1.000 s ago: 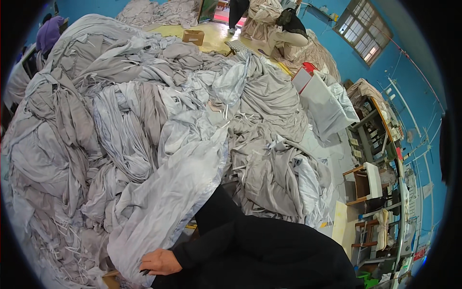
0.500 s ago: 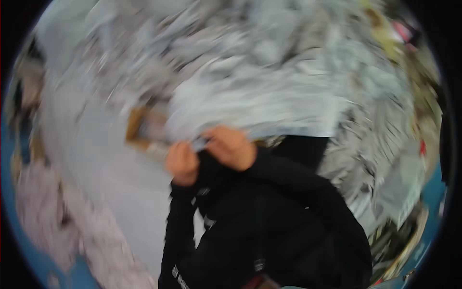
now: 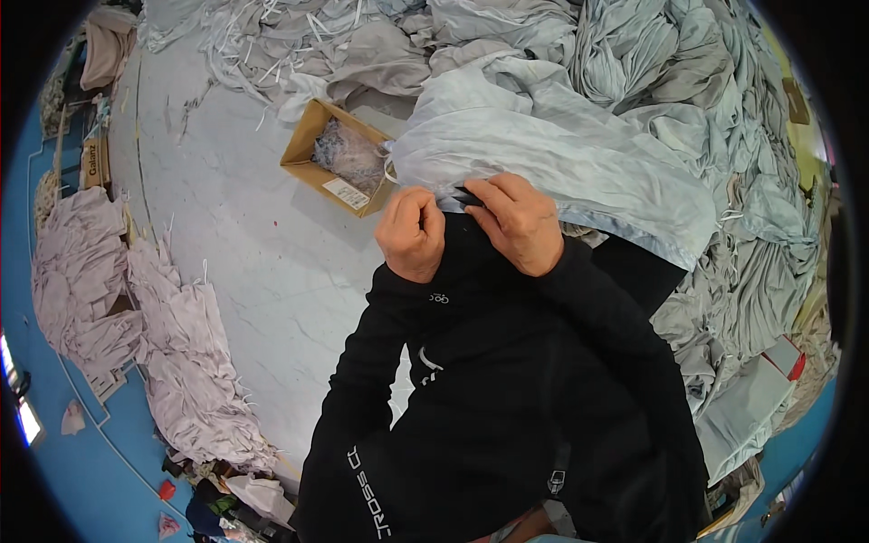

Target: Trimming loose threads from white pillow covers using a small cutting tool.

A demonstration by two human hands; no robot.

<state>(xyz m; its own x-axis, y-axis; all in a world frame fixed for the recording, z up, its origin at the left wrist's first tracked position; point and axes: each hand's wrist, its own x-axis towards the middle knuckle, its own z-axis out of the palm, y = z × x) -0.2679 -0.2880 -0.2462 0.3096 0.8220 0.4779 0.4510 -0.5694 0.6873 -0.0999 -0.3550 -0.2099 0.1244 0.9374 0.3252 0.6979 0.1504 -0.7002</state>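
Observation:
A pale blue-grey fabric piece (image 3: 543, 136) lies across my lap, its near hem running between my hands. My left hand (image 3: 412, 237) is closed in a fist-like pinch on the left end of that hem. Close beside it, my right hand (image 3: 523, 224) pinches the same edge between thumb and fingers. A small dark thing (image 3: 465, 195) shows at the right fingertips; its kind cannot be made out. Just beyond my left hand stands an open cardboard box (image 3: 299, 163) with clear plastic packets (image 3: 348, 156) in it.
Heaped grey and blue-grey fabric (image 3: 625, 54) fills the far side and the right. A pale marbled surface (image 3: 262, 271) stretches to the left. Pinkish fabric piles (image 3: 186, 362) lie at its left edge, above a blue floor (image 3: 90, 452).
The earlier picture is smeared by motion. The whole view has shifted, so hands, box and fabric now appear higher and further right. Both hands stay at the fabric's edge.

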